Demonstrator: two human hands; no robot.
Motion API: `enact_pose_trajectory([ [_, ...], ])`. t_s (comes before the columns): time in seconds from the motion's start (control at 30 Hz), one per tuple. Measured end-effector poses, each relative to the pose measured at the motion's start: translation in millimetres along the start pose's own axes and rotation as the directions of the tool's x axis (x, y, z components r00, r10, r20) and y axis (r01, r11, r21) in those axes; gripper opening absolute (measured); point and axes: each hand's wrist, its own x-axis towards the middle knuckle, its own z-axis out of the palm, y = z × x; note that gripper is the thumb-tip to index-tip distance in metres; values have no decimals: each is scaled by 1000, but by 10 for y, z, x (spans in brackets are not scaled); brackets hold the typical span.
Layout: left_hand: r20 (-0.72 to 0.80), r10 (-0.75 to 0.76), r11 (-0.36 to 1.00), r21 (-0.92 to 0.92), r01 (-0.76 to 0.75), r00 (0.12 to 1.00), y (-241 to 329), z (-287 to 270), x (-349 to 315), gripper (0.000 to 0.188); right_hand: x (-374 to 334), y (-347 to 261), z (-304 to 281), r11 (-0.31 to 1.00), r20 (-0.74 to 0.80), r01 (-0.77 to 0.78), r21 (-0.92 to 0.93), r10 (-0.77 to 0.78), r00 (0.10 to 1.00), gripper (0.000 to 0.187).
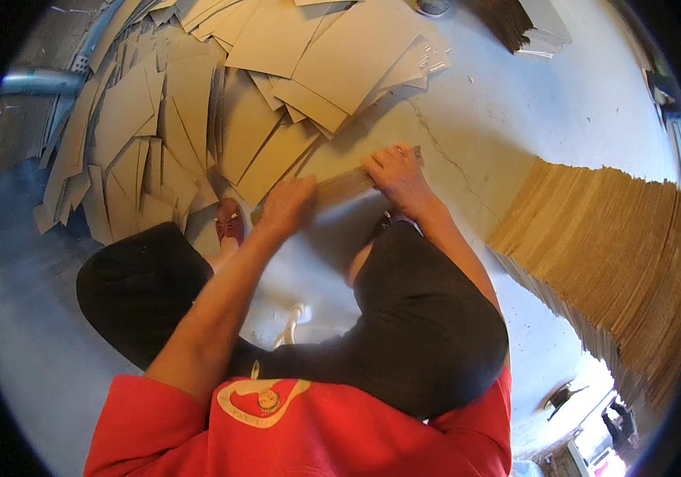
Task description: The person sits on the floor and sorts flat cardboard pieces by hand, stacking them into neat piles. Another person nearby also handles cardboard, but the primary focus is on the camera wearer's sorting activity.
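Note:
A thin stack of brown cardboard sheets (pixel 345 188) is held edge-up in front of my knees, seen almost edge-on. My left hand (pixel 289 207) is closed over its upper edge towards the left end. Towards the right end, slightly farther from me, my right hand (pixel 398 179) grips the same edge, fingers bent over it. Both palms and most fingertips are hidden. Just beyond the hands lies a big loose heap of flat cardboard sheets (pixel 356 60), fanned and overlapping at many angles.
At the right stands a long, tightly packed row of brown cardboard (pixel 603 262). Another cardboard stack (pixel 543 28) lies at the far right. A metal pipe (pixel 42 81) sticks out at the far left. A red shoe (pixel 229 221) stands between the heap and my left arm.

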Motion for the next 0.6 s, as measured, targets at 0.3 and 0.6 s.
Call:
enact_pose_trajectory([
  [0.3, -40, 48, 996, -72, -51, 998, 35, -11, -195, 14, 54, -41, -137, 999, 60, 2, 37, -5, 998, 17],
  [0.6, -322, 375, 926, 83, -368, 869, 544, -889, 148, 45, -38, -74, -615, 974, 39, -163, 155, 159, 986, 34],
])
